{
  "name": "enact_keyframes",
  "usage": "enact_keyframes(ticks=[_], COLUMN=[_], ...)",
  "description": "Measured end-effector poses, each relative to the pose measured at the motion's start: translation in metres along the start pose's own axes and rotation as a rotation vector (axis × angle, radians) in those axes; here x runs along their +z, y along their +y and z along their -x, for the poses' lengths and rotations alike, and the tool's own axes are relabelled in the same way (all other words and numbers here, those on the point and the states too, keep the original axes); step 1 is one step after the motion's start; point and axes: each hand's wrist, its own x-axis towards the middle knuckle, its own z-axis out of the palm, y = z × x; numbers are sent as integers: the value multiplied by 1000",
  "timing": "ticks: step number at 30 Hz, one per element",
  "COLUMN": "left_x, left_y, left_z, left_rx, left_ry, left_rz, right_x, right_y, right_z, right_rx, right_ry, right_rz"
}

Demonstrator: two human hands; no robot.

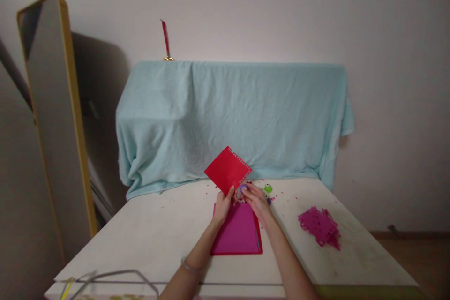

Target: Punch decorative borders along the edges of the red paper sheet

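Observation:
A red sheet of paper point(227, 168) is held up, turned corner-down, with a row of small punched holes along its right-hand edge. My left hand point(222, 205) pinches its lower corner. My right hand point(258, 199) is closed around a small purple craft punch point(243, 189) at the holed edge near that corner; the fingers partly cover the punch. Below both hands lies a stack of coloured paper, a magenta sheet point(236, 232) on top and red showing at its edges. Just beyond my right hand are a green punch point(268, 188) and a dark purple one point(269, 201).
Punched magenta scraps point(319, 226) lie in a heap at the right of the white table point(168, 225). Tiny red bits are scattered around the punches. A light blue cloth point(232, 117) drapes something behind the table. A gold-framed mirror point(52, 103) leans at left; a grey cable point(116, 272) crosses the front edge.

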Motion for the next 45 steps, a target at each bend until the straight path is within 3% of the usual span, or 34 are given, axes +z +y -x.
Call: enact_keyframes(ticks=[21,31,41,45], left_x=[0,2,0,0], left_y=[-2,11,5,7], left_z=[0,6,6,7], left_rx=[27,34,34,56], left_ry=[8,2,78,59], left_rz=[-72,-122,-280,-347], right_x=[5,4,1,-1], right_y=[-9,-8,2,6], right_z=[7,6,0,-2], right_rx=[30,33,10,3], right_ry=[-79,-52,-18,-22], right_rz=[-9,9,73,79])
